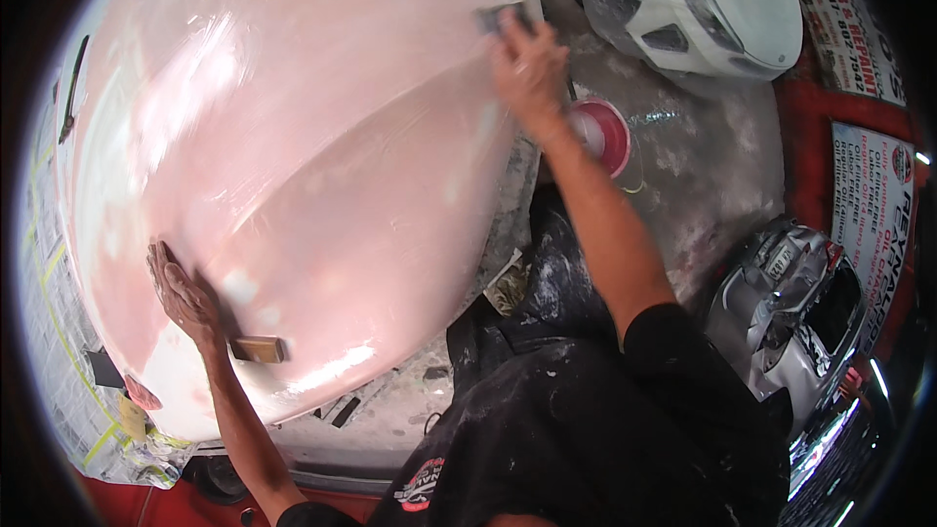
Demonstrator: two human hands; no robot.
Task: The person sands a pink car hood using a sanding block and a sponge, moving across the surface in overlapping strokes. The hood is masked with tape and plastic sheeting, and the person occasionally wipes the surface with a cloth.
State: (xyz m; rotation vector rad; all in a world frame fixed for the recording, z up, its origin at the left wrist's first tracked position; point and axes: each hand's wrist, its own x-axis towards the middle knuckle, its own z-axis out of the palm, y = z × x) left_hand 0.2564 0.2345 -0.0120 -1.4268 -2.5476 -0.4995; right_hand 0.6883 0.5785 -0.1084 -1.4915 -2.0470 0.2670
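A wet, patchy pink-and-white car hood [361,185] spreads across the left and middle of the view. Near its far right edge, my right hand [532,63] presses a dark grey sanding pad [506,18] against the surface; motion blurs the fingers a little. My left hand [183,298] lies flat on the near left part of the hood, its fingers stretched and holding nothing. Just right of that wrist, a small brown block [258,349] rests on the hood, apart from the hand.
A pink basin [610,137] stands on the wet floor beyond my right forearm. A white car [703,0] is at the far right, a silver car with a damaged end [781,303] at the right. Masking film [63,351] covers the left side.
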